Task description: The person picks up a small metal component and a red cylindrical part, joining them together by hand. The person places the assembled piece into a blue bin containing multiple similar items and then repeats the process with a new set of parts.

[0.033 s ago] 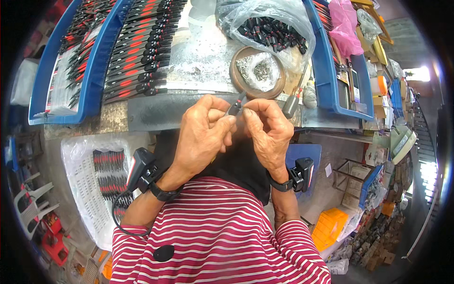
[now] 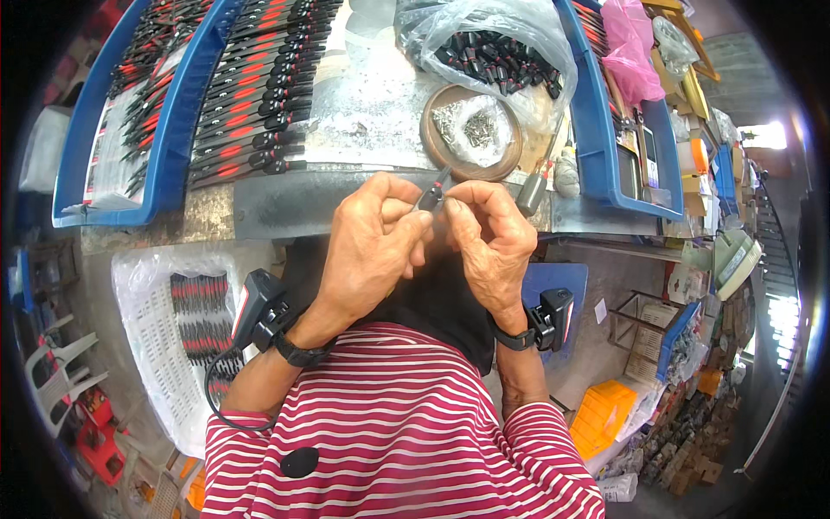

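Above the table's front edge, my left hand (image 2: pixel 363 246) pinches a small black handle-like piece with a red mark (image 2: pixel 430 197) between thumb and fingers. My right hand (image 2: pixel 491 242) is closed in a pinch right beside that piece; whatever lies between its fingertips is too small to make out. Just beyond the hands is a round brown dish (image 2: pixel 428 143) holding small metal pins (image 2: pixel 477 130). A clear plastic bag (image 2: pixel 424 39) behind it lies open, full of similar black pieces (image 2: pixel 497 65). To the right of my right hand rests a dark-handled tool with a thin shaft (image 2: pixel 531 195).
Long black-and-red tools (image 2: pixel 251 112) lie in a stacked row at the left, by a blue bin (image 2: pixel 164 164) with more. Another blue bin (image 2: pixel 596 147) stands on the right. Below the table at left is a white basket (image 2: pixel 156 337); an orange crate (image 2: pixel 601 415) sits lower right.
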### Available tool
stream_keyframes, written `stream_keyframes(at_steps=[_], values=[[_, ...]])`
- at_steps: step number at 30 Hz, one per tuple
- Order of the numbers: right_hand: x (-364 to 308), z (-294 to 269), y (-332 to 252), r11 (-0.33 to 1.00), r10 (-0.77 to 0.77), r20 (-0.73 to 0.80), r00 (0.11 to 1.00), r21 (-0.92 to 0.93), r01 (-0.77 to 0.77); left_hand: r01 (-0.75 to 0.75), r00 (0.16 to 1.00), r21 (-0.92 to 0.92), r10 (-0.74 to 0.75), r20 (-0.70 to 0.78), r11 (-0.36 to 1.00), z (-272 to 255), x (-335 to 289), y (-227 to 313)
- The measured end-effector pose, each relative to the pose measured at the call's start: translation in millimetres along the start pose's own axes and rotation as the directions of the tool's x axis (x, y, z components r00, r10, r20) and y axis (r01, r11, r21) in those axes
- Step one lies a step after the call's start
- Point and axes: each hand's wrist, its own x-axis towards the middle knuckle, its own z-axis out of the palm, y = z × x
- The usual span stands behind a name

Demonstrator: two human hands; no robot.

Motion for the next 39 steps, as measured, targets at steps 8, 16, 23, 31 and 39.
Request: stream_keyframes(at_steps=[8,16,23,31,39], values=[[-1.9,1.4,2.0,0.985,-0.137,-0.022,0.990,-0.106,0.134,-0.045,0.998,-0.013,0.044,-0.034,0.999,4.6,-0.9,-4.7],[-1.6,8.2,13.8,0.871,-0.429,-0.028,0.903,-0.279,0.405,-0.186,0.970,0.198,0.212,-0.122,0.962,11.9,-1.0,-15.1],[-3.8,-6.4,4.8,0.877,0.242,0.126,0.962,0.396,-0.273,-0.253,0.953,0.269,0.287,-0.097,0.930,12.7,-3.8,-12.0],[2.1,-13.5,1.9,0.797,0.315,0.304,0.899,0.431,-0.424,-0.105,0.994,0.095,0.106,0.000,0.990,3.8,-5.6,-7.4],[0.2,-11.5,9.4,0.714,0.270,0.345,0.899,0.555,-0.427,0.071,0.991,-0.057,-0.064,0.121,0.996,-5.5,-6.6,2.1]])
